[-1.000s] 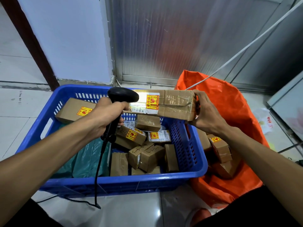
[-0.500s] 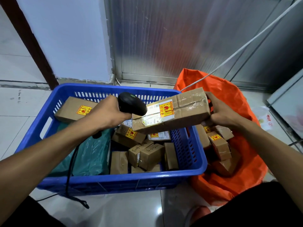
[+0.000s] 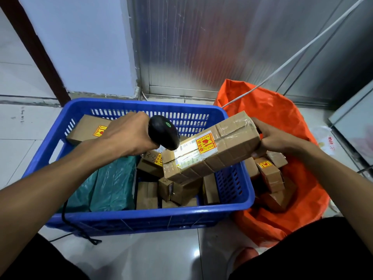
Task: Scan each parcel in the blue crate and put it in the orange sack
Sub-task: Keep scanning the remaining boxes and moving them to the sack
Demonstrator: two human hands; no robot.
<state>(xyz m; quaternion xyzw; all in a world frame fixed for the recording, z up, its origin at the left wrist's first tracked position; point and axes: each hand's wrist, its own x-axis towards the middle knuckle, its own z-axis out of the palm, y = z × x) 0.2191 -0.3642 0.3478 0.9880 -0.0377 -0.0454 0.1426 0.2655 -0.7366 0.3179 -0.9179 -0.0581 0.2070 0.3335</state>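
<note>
Blue crate (image 3: 141, 216): on the tiled floor, holding brown boxes and a green poly bag (image 3: 113, 184). Position unchanged.

Orange sack (image 3: 282, 118): just right of the crate, several taped boxes inside.

Long parcel (image 3: 212, 150): above the crate's right wall, tilted steeper than half a second ago, right end higher, label up.

Right hand (image 3: 276, 141): grips the parcel's right end.

Left hand (image 3: 129, 134): wrapped round the black scanner (image 3: 163, 132), now lower and close over the label, its light on the white sticker.
</note>
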